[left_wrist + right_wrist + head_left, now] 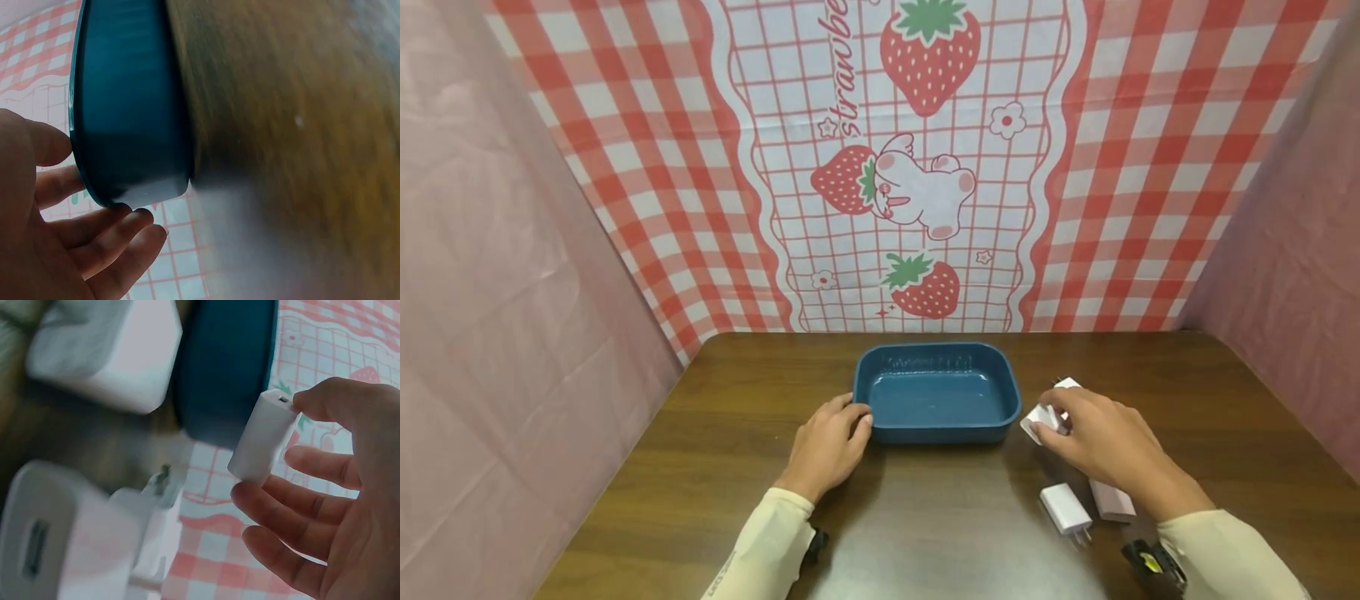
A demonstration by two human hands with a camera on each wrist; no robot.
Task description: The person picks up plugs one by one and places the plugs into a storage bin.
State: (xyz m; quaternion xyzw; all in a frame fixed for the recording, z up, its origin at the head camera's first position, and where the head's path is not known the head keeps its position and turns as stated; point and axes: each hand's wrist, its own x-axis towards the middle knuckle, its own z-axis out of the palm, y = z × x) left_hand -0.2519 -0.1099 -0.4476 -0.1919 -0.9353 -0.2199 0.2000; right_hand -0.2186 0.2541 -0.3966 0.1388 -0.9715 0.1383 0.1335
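Note:
In the head view, my left hand [827,446] is at the left end of a blue rectangular dish [937,434]. Its thumb and fingers grip the near-left corner, and in the left wrist view the fingertips lie along the dish's rim [76,94] and end wall. Just off the dish's right side, my right hand [1105,433] pinches a white charger plug [1039,423] between thumb and fingers. A small port shows on the end of this charger [262,437] in the right wrist view. The inside of the dish shows only its bare blue bottom.
Two more white chargers, one [1065,508] with prongs toward me and another [1112,502] partly under my right hand, lie on the brown wooden table [737,400]. Another charger [1067,383] peeks out behind that hand. A strawberry-print checked cloth [925,167] hangs behind the table.

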